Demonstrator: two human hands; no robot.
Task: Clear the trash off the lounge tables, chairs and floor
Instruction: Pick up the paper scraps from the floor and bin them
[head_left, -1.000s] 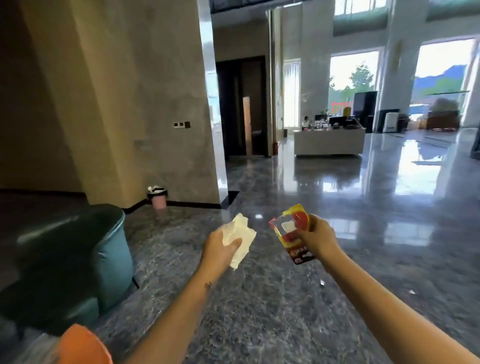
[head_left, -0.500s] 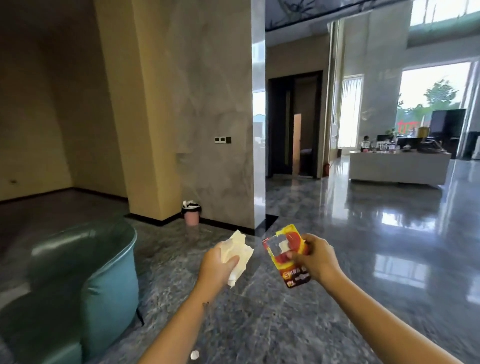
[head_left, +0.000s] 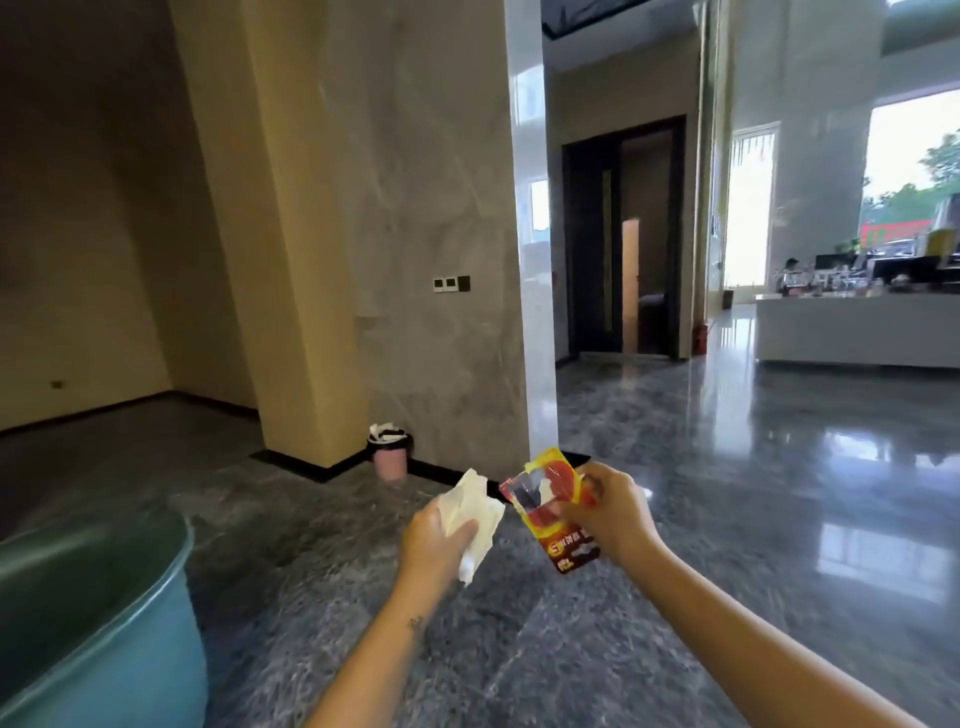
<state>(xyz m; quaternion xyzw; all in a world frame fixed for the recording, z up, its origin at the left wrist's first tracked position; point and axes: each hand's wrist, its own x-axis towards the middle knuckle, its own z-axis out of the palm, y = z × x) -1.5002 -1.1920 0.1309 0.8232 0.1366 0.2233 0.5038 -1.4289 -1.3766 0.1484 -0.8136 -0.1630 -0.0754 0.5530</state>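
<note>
Crumpled tissue (head_left: 475, 514) gripped in left hand (head_left: 434, 540), snack wrapper (head_left: 558, 512) pinched in right hand (head_left: 610, 512). Both collected; disposal in pink bin (head_left: 390, 457) judged outstanding.

The bin (head_left: 390, 460) stands on the floor (head_left: 675, 493) at the pillar's (head_left: 426, 208) foot, beyond the napkin (head_left: 478, 509) and wrapper (head_left: 569, 548), with the armchair (head_left: 93, 623) nearer left and the counter (head_left: 857, 332) far right.
</note>
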